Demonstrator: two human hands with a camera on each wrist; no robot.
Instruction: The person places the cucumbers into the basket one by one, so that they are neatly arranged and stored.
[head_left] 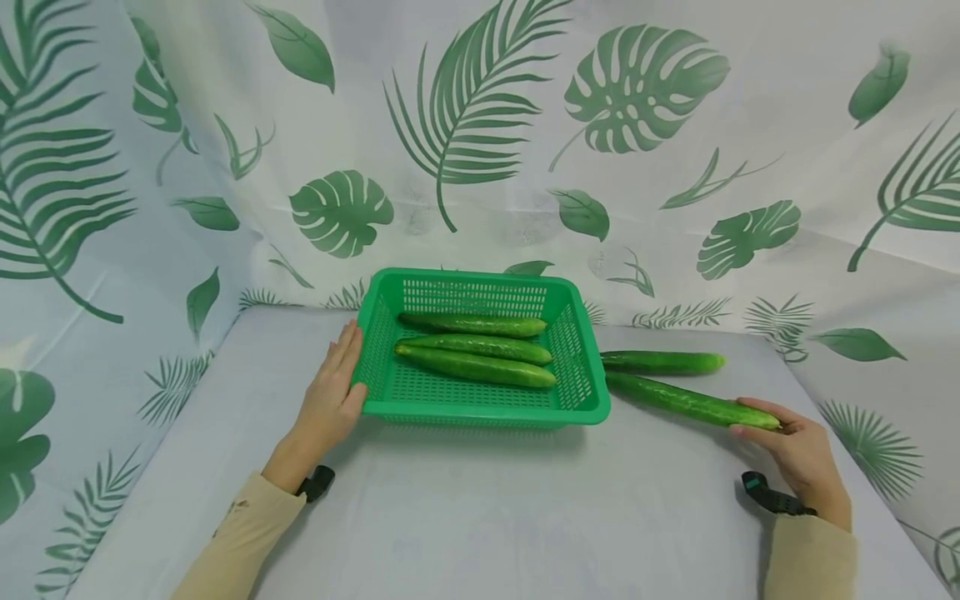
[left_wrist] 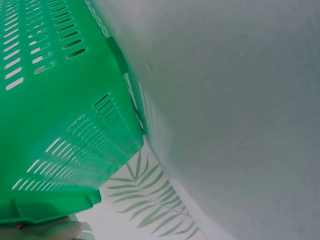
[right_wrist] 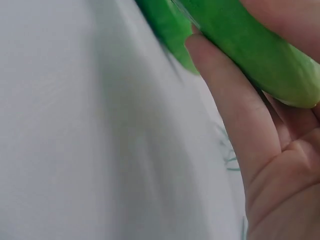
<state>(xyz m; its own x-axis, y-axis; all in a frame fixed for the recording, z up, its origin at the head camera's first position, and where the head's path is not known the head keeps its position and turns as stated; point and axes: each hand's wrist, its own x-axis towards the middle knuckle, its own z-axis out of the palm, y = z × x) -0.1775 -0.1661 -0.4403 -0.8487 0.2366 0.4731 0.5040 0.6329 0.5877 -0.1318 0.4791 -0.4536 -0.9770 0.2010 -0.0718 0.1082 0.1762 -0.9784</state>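
A green plastic basket (head_left: 480,414) with slotted walls holds three cucumbers (head_left: 480,367), lying side by side. Against its left rim rests my left hand (head_left: 330,400), fingers extended along the outside and thumb near the front corner. In the left wrist view, fingertips (left_wrist: 62,231) show by the basket's rim (left_wrist: 50,206). To the right of the basket, my right hand (head_left: 798,450) pinches the near end of another cucumber (head_left: 690,402) between thumb and fingers. The right wrist view shows this cucumber (right_wrist: 250,47) between the fingers. Its far end reaches the basket's right side.
One more cucumber (head_left: 663,362) lies on the white table (head_left: 480,517) behind the held one, close to the basket's right wall. A white curtain (head_left: 510,208) with green leaf prints rises along the back and both sides of the table.
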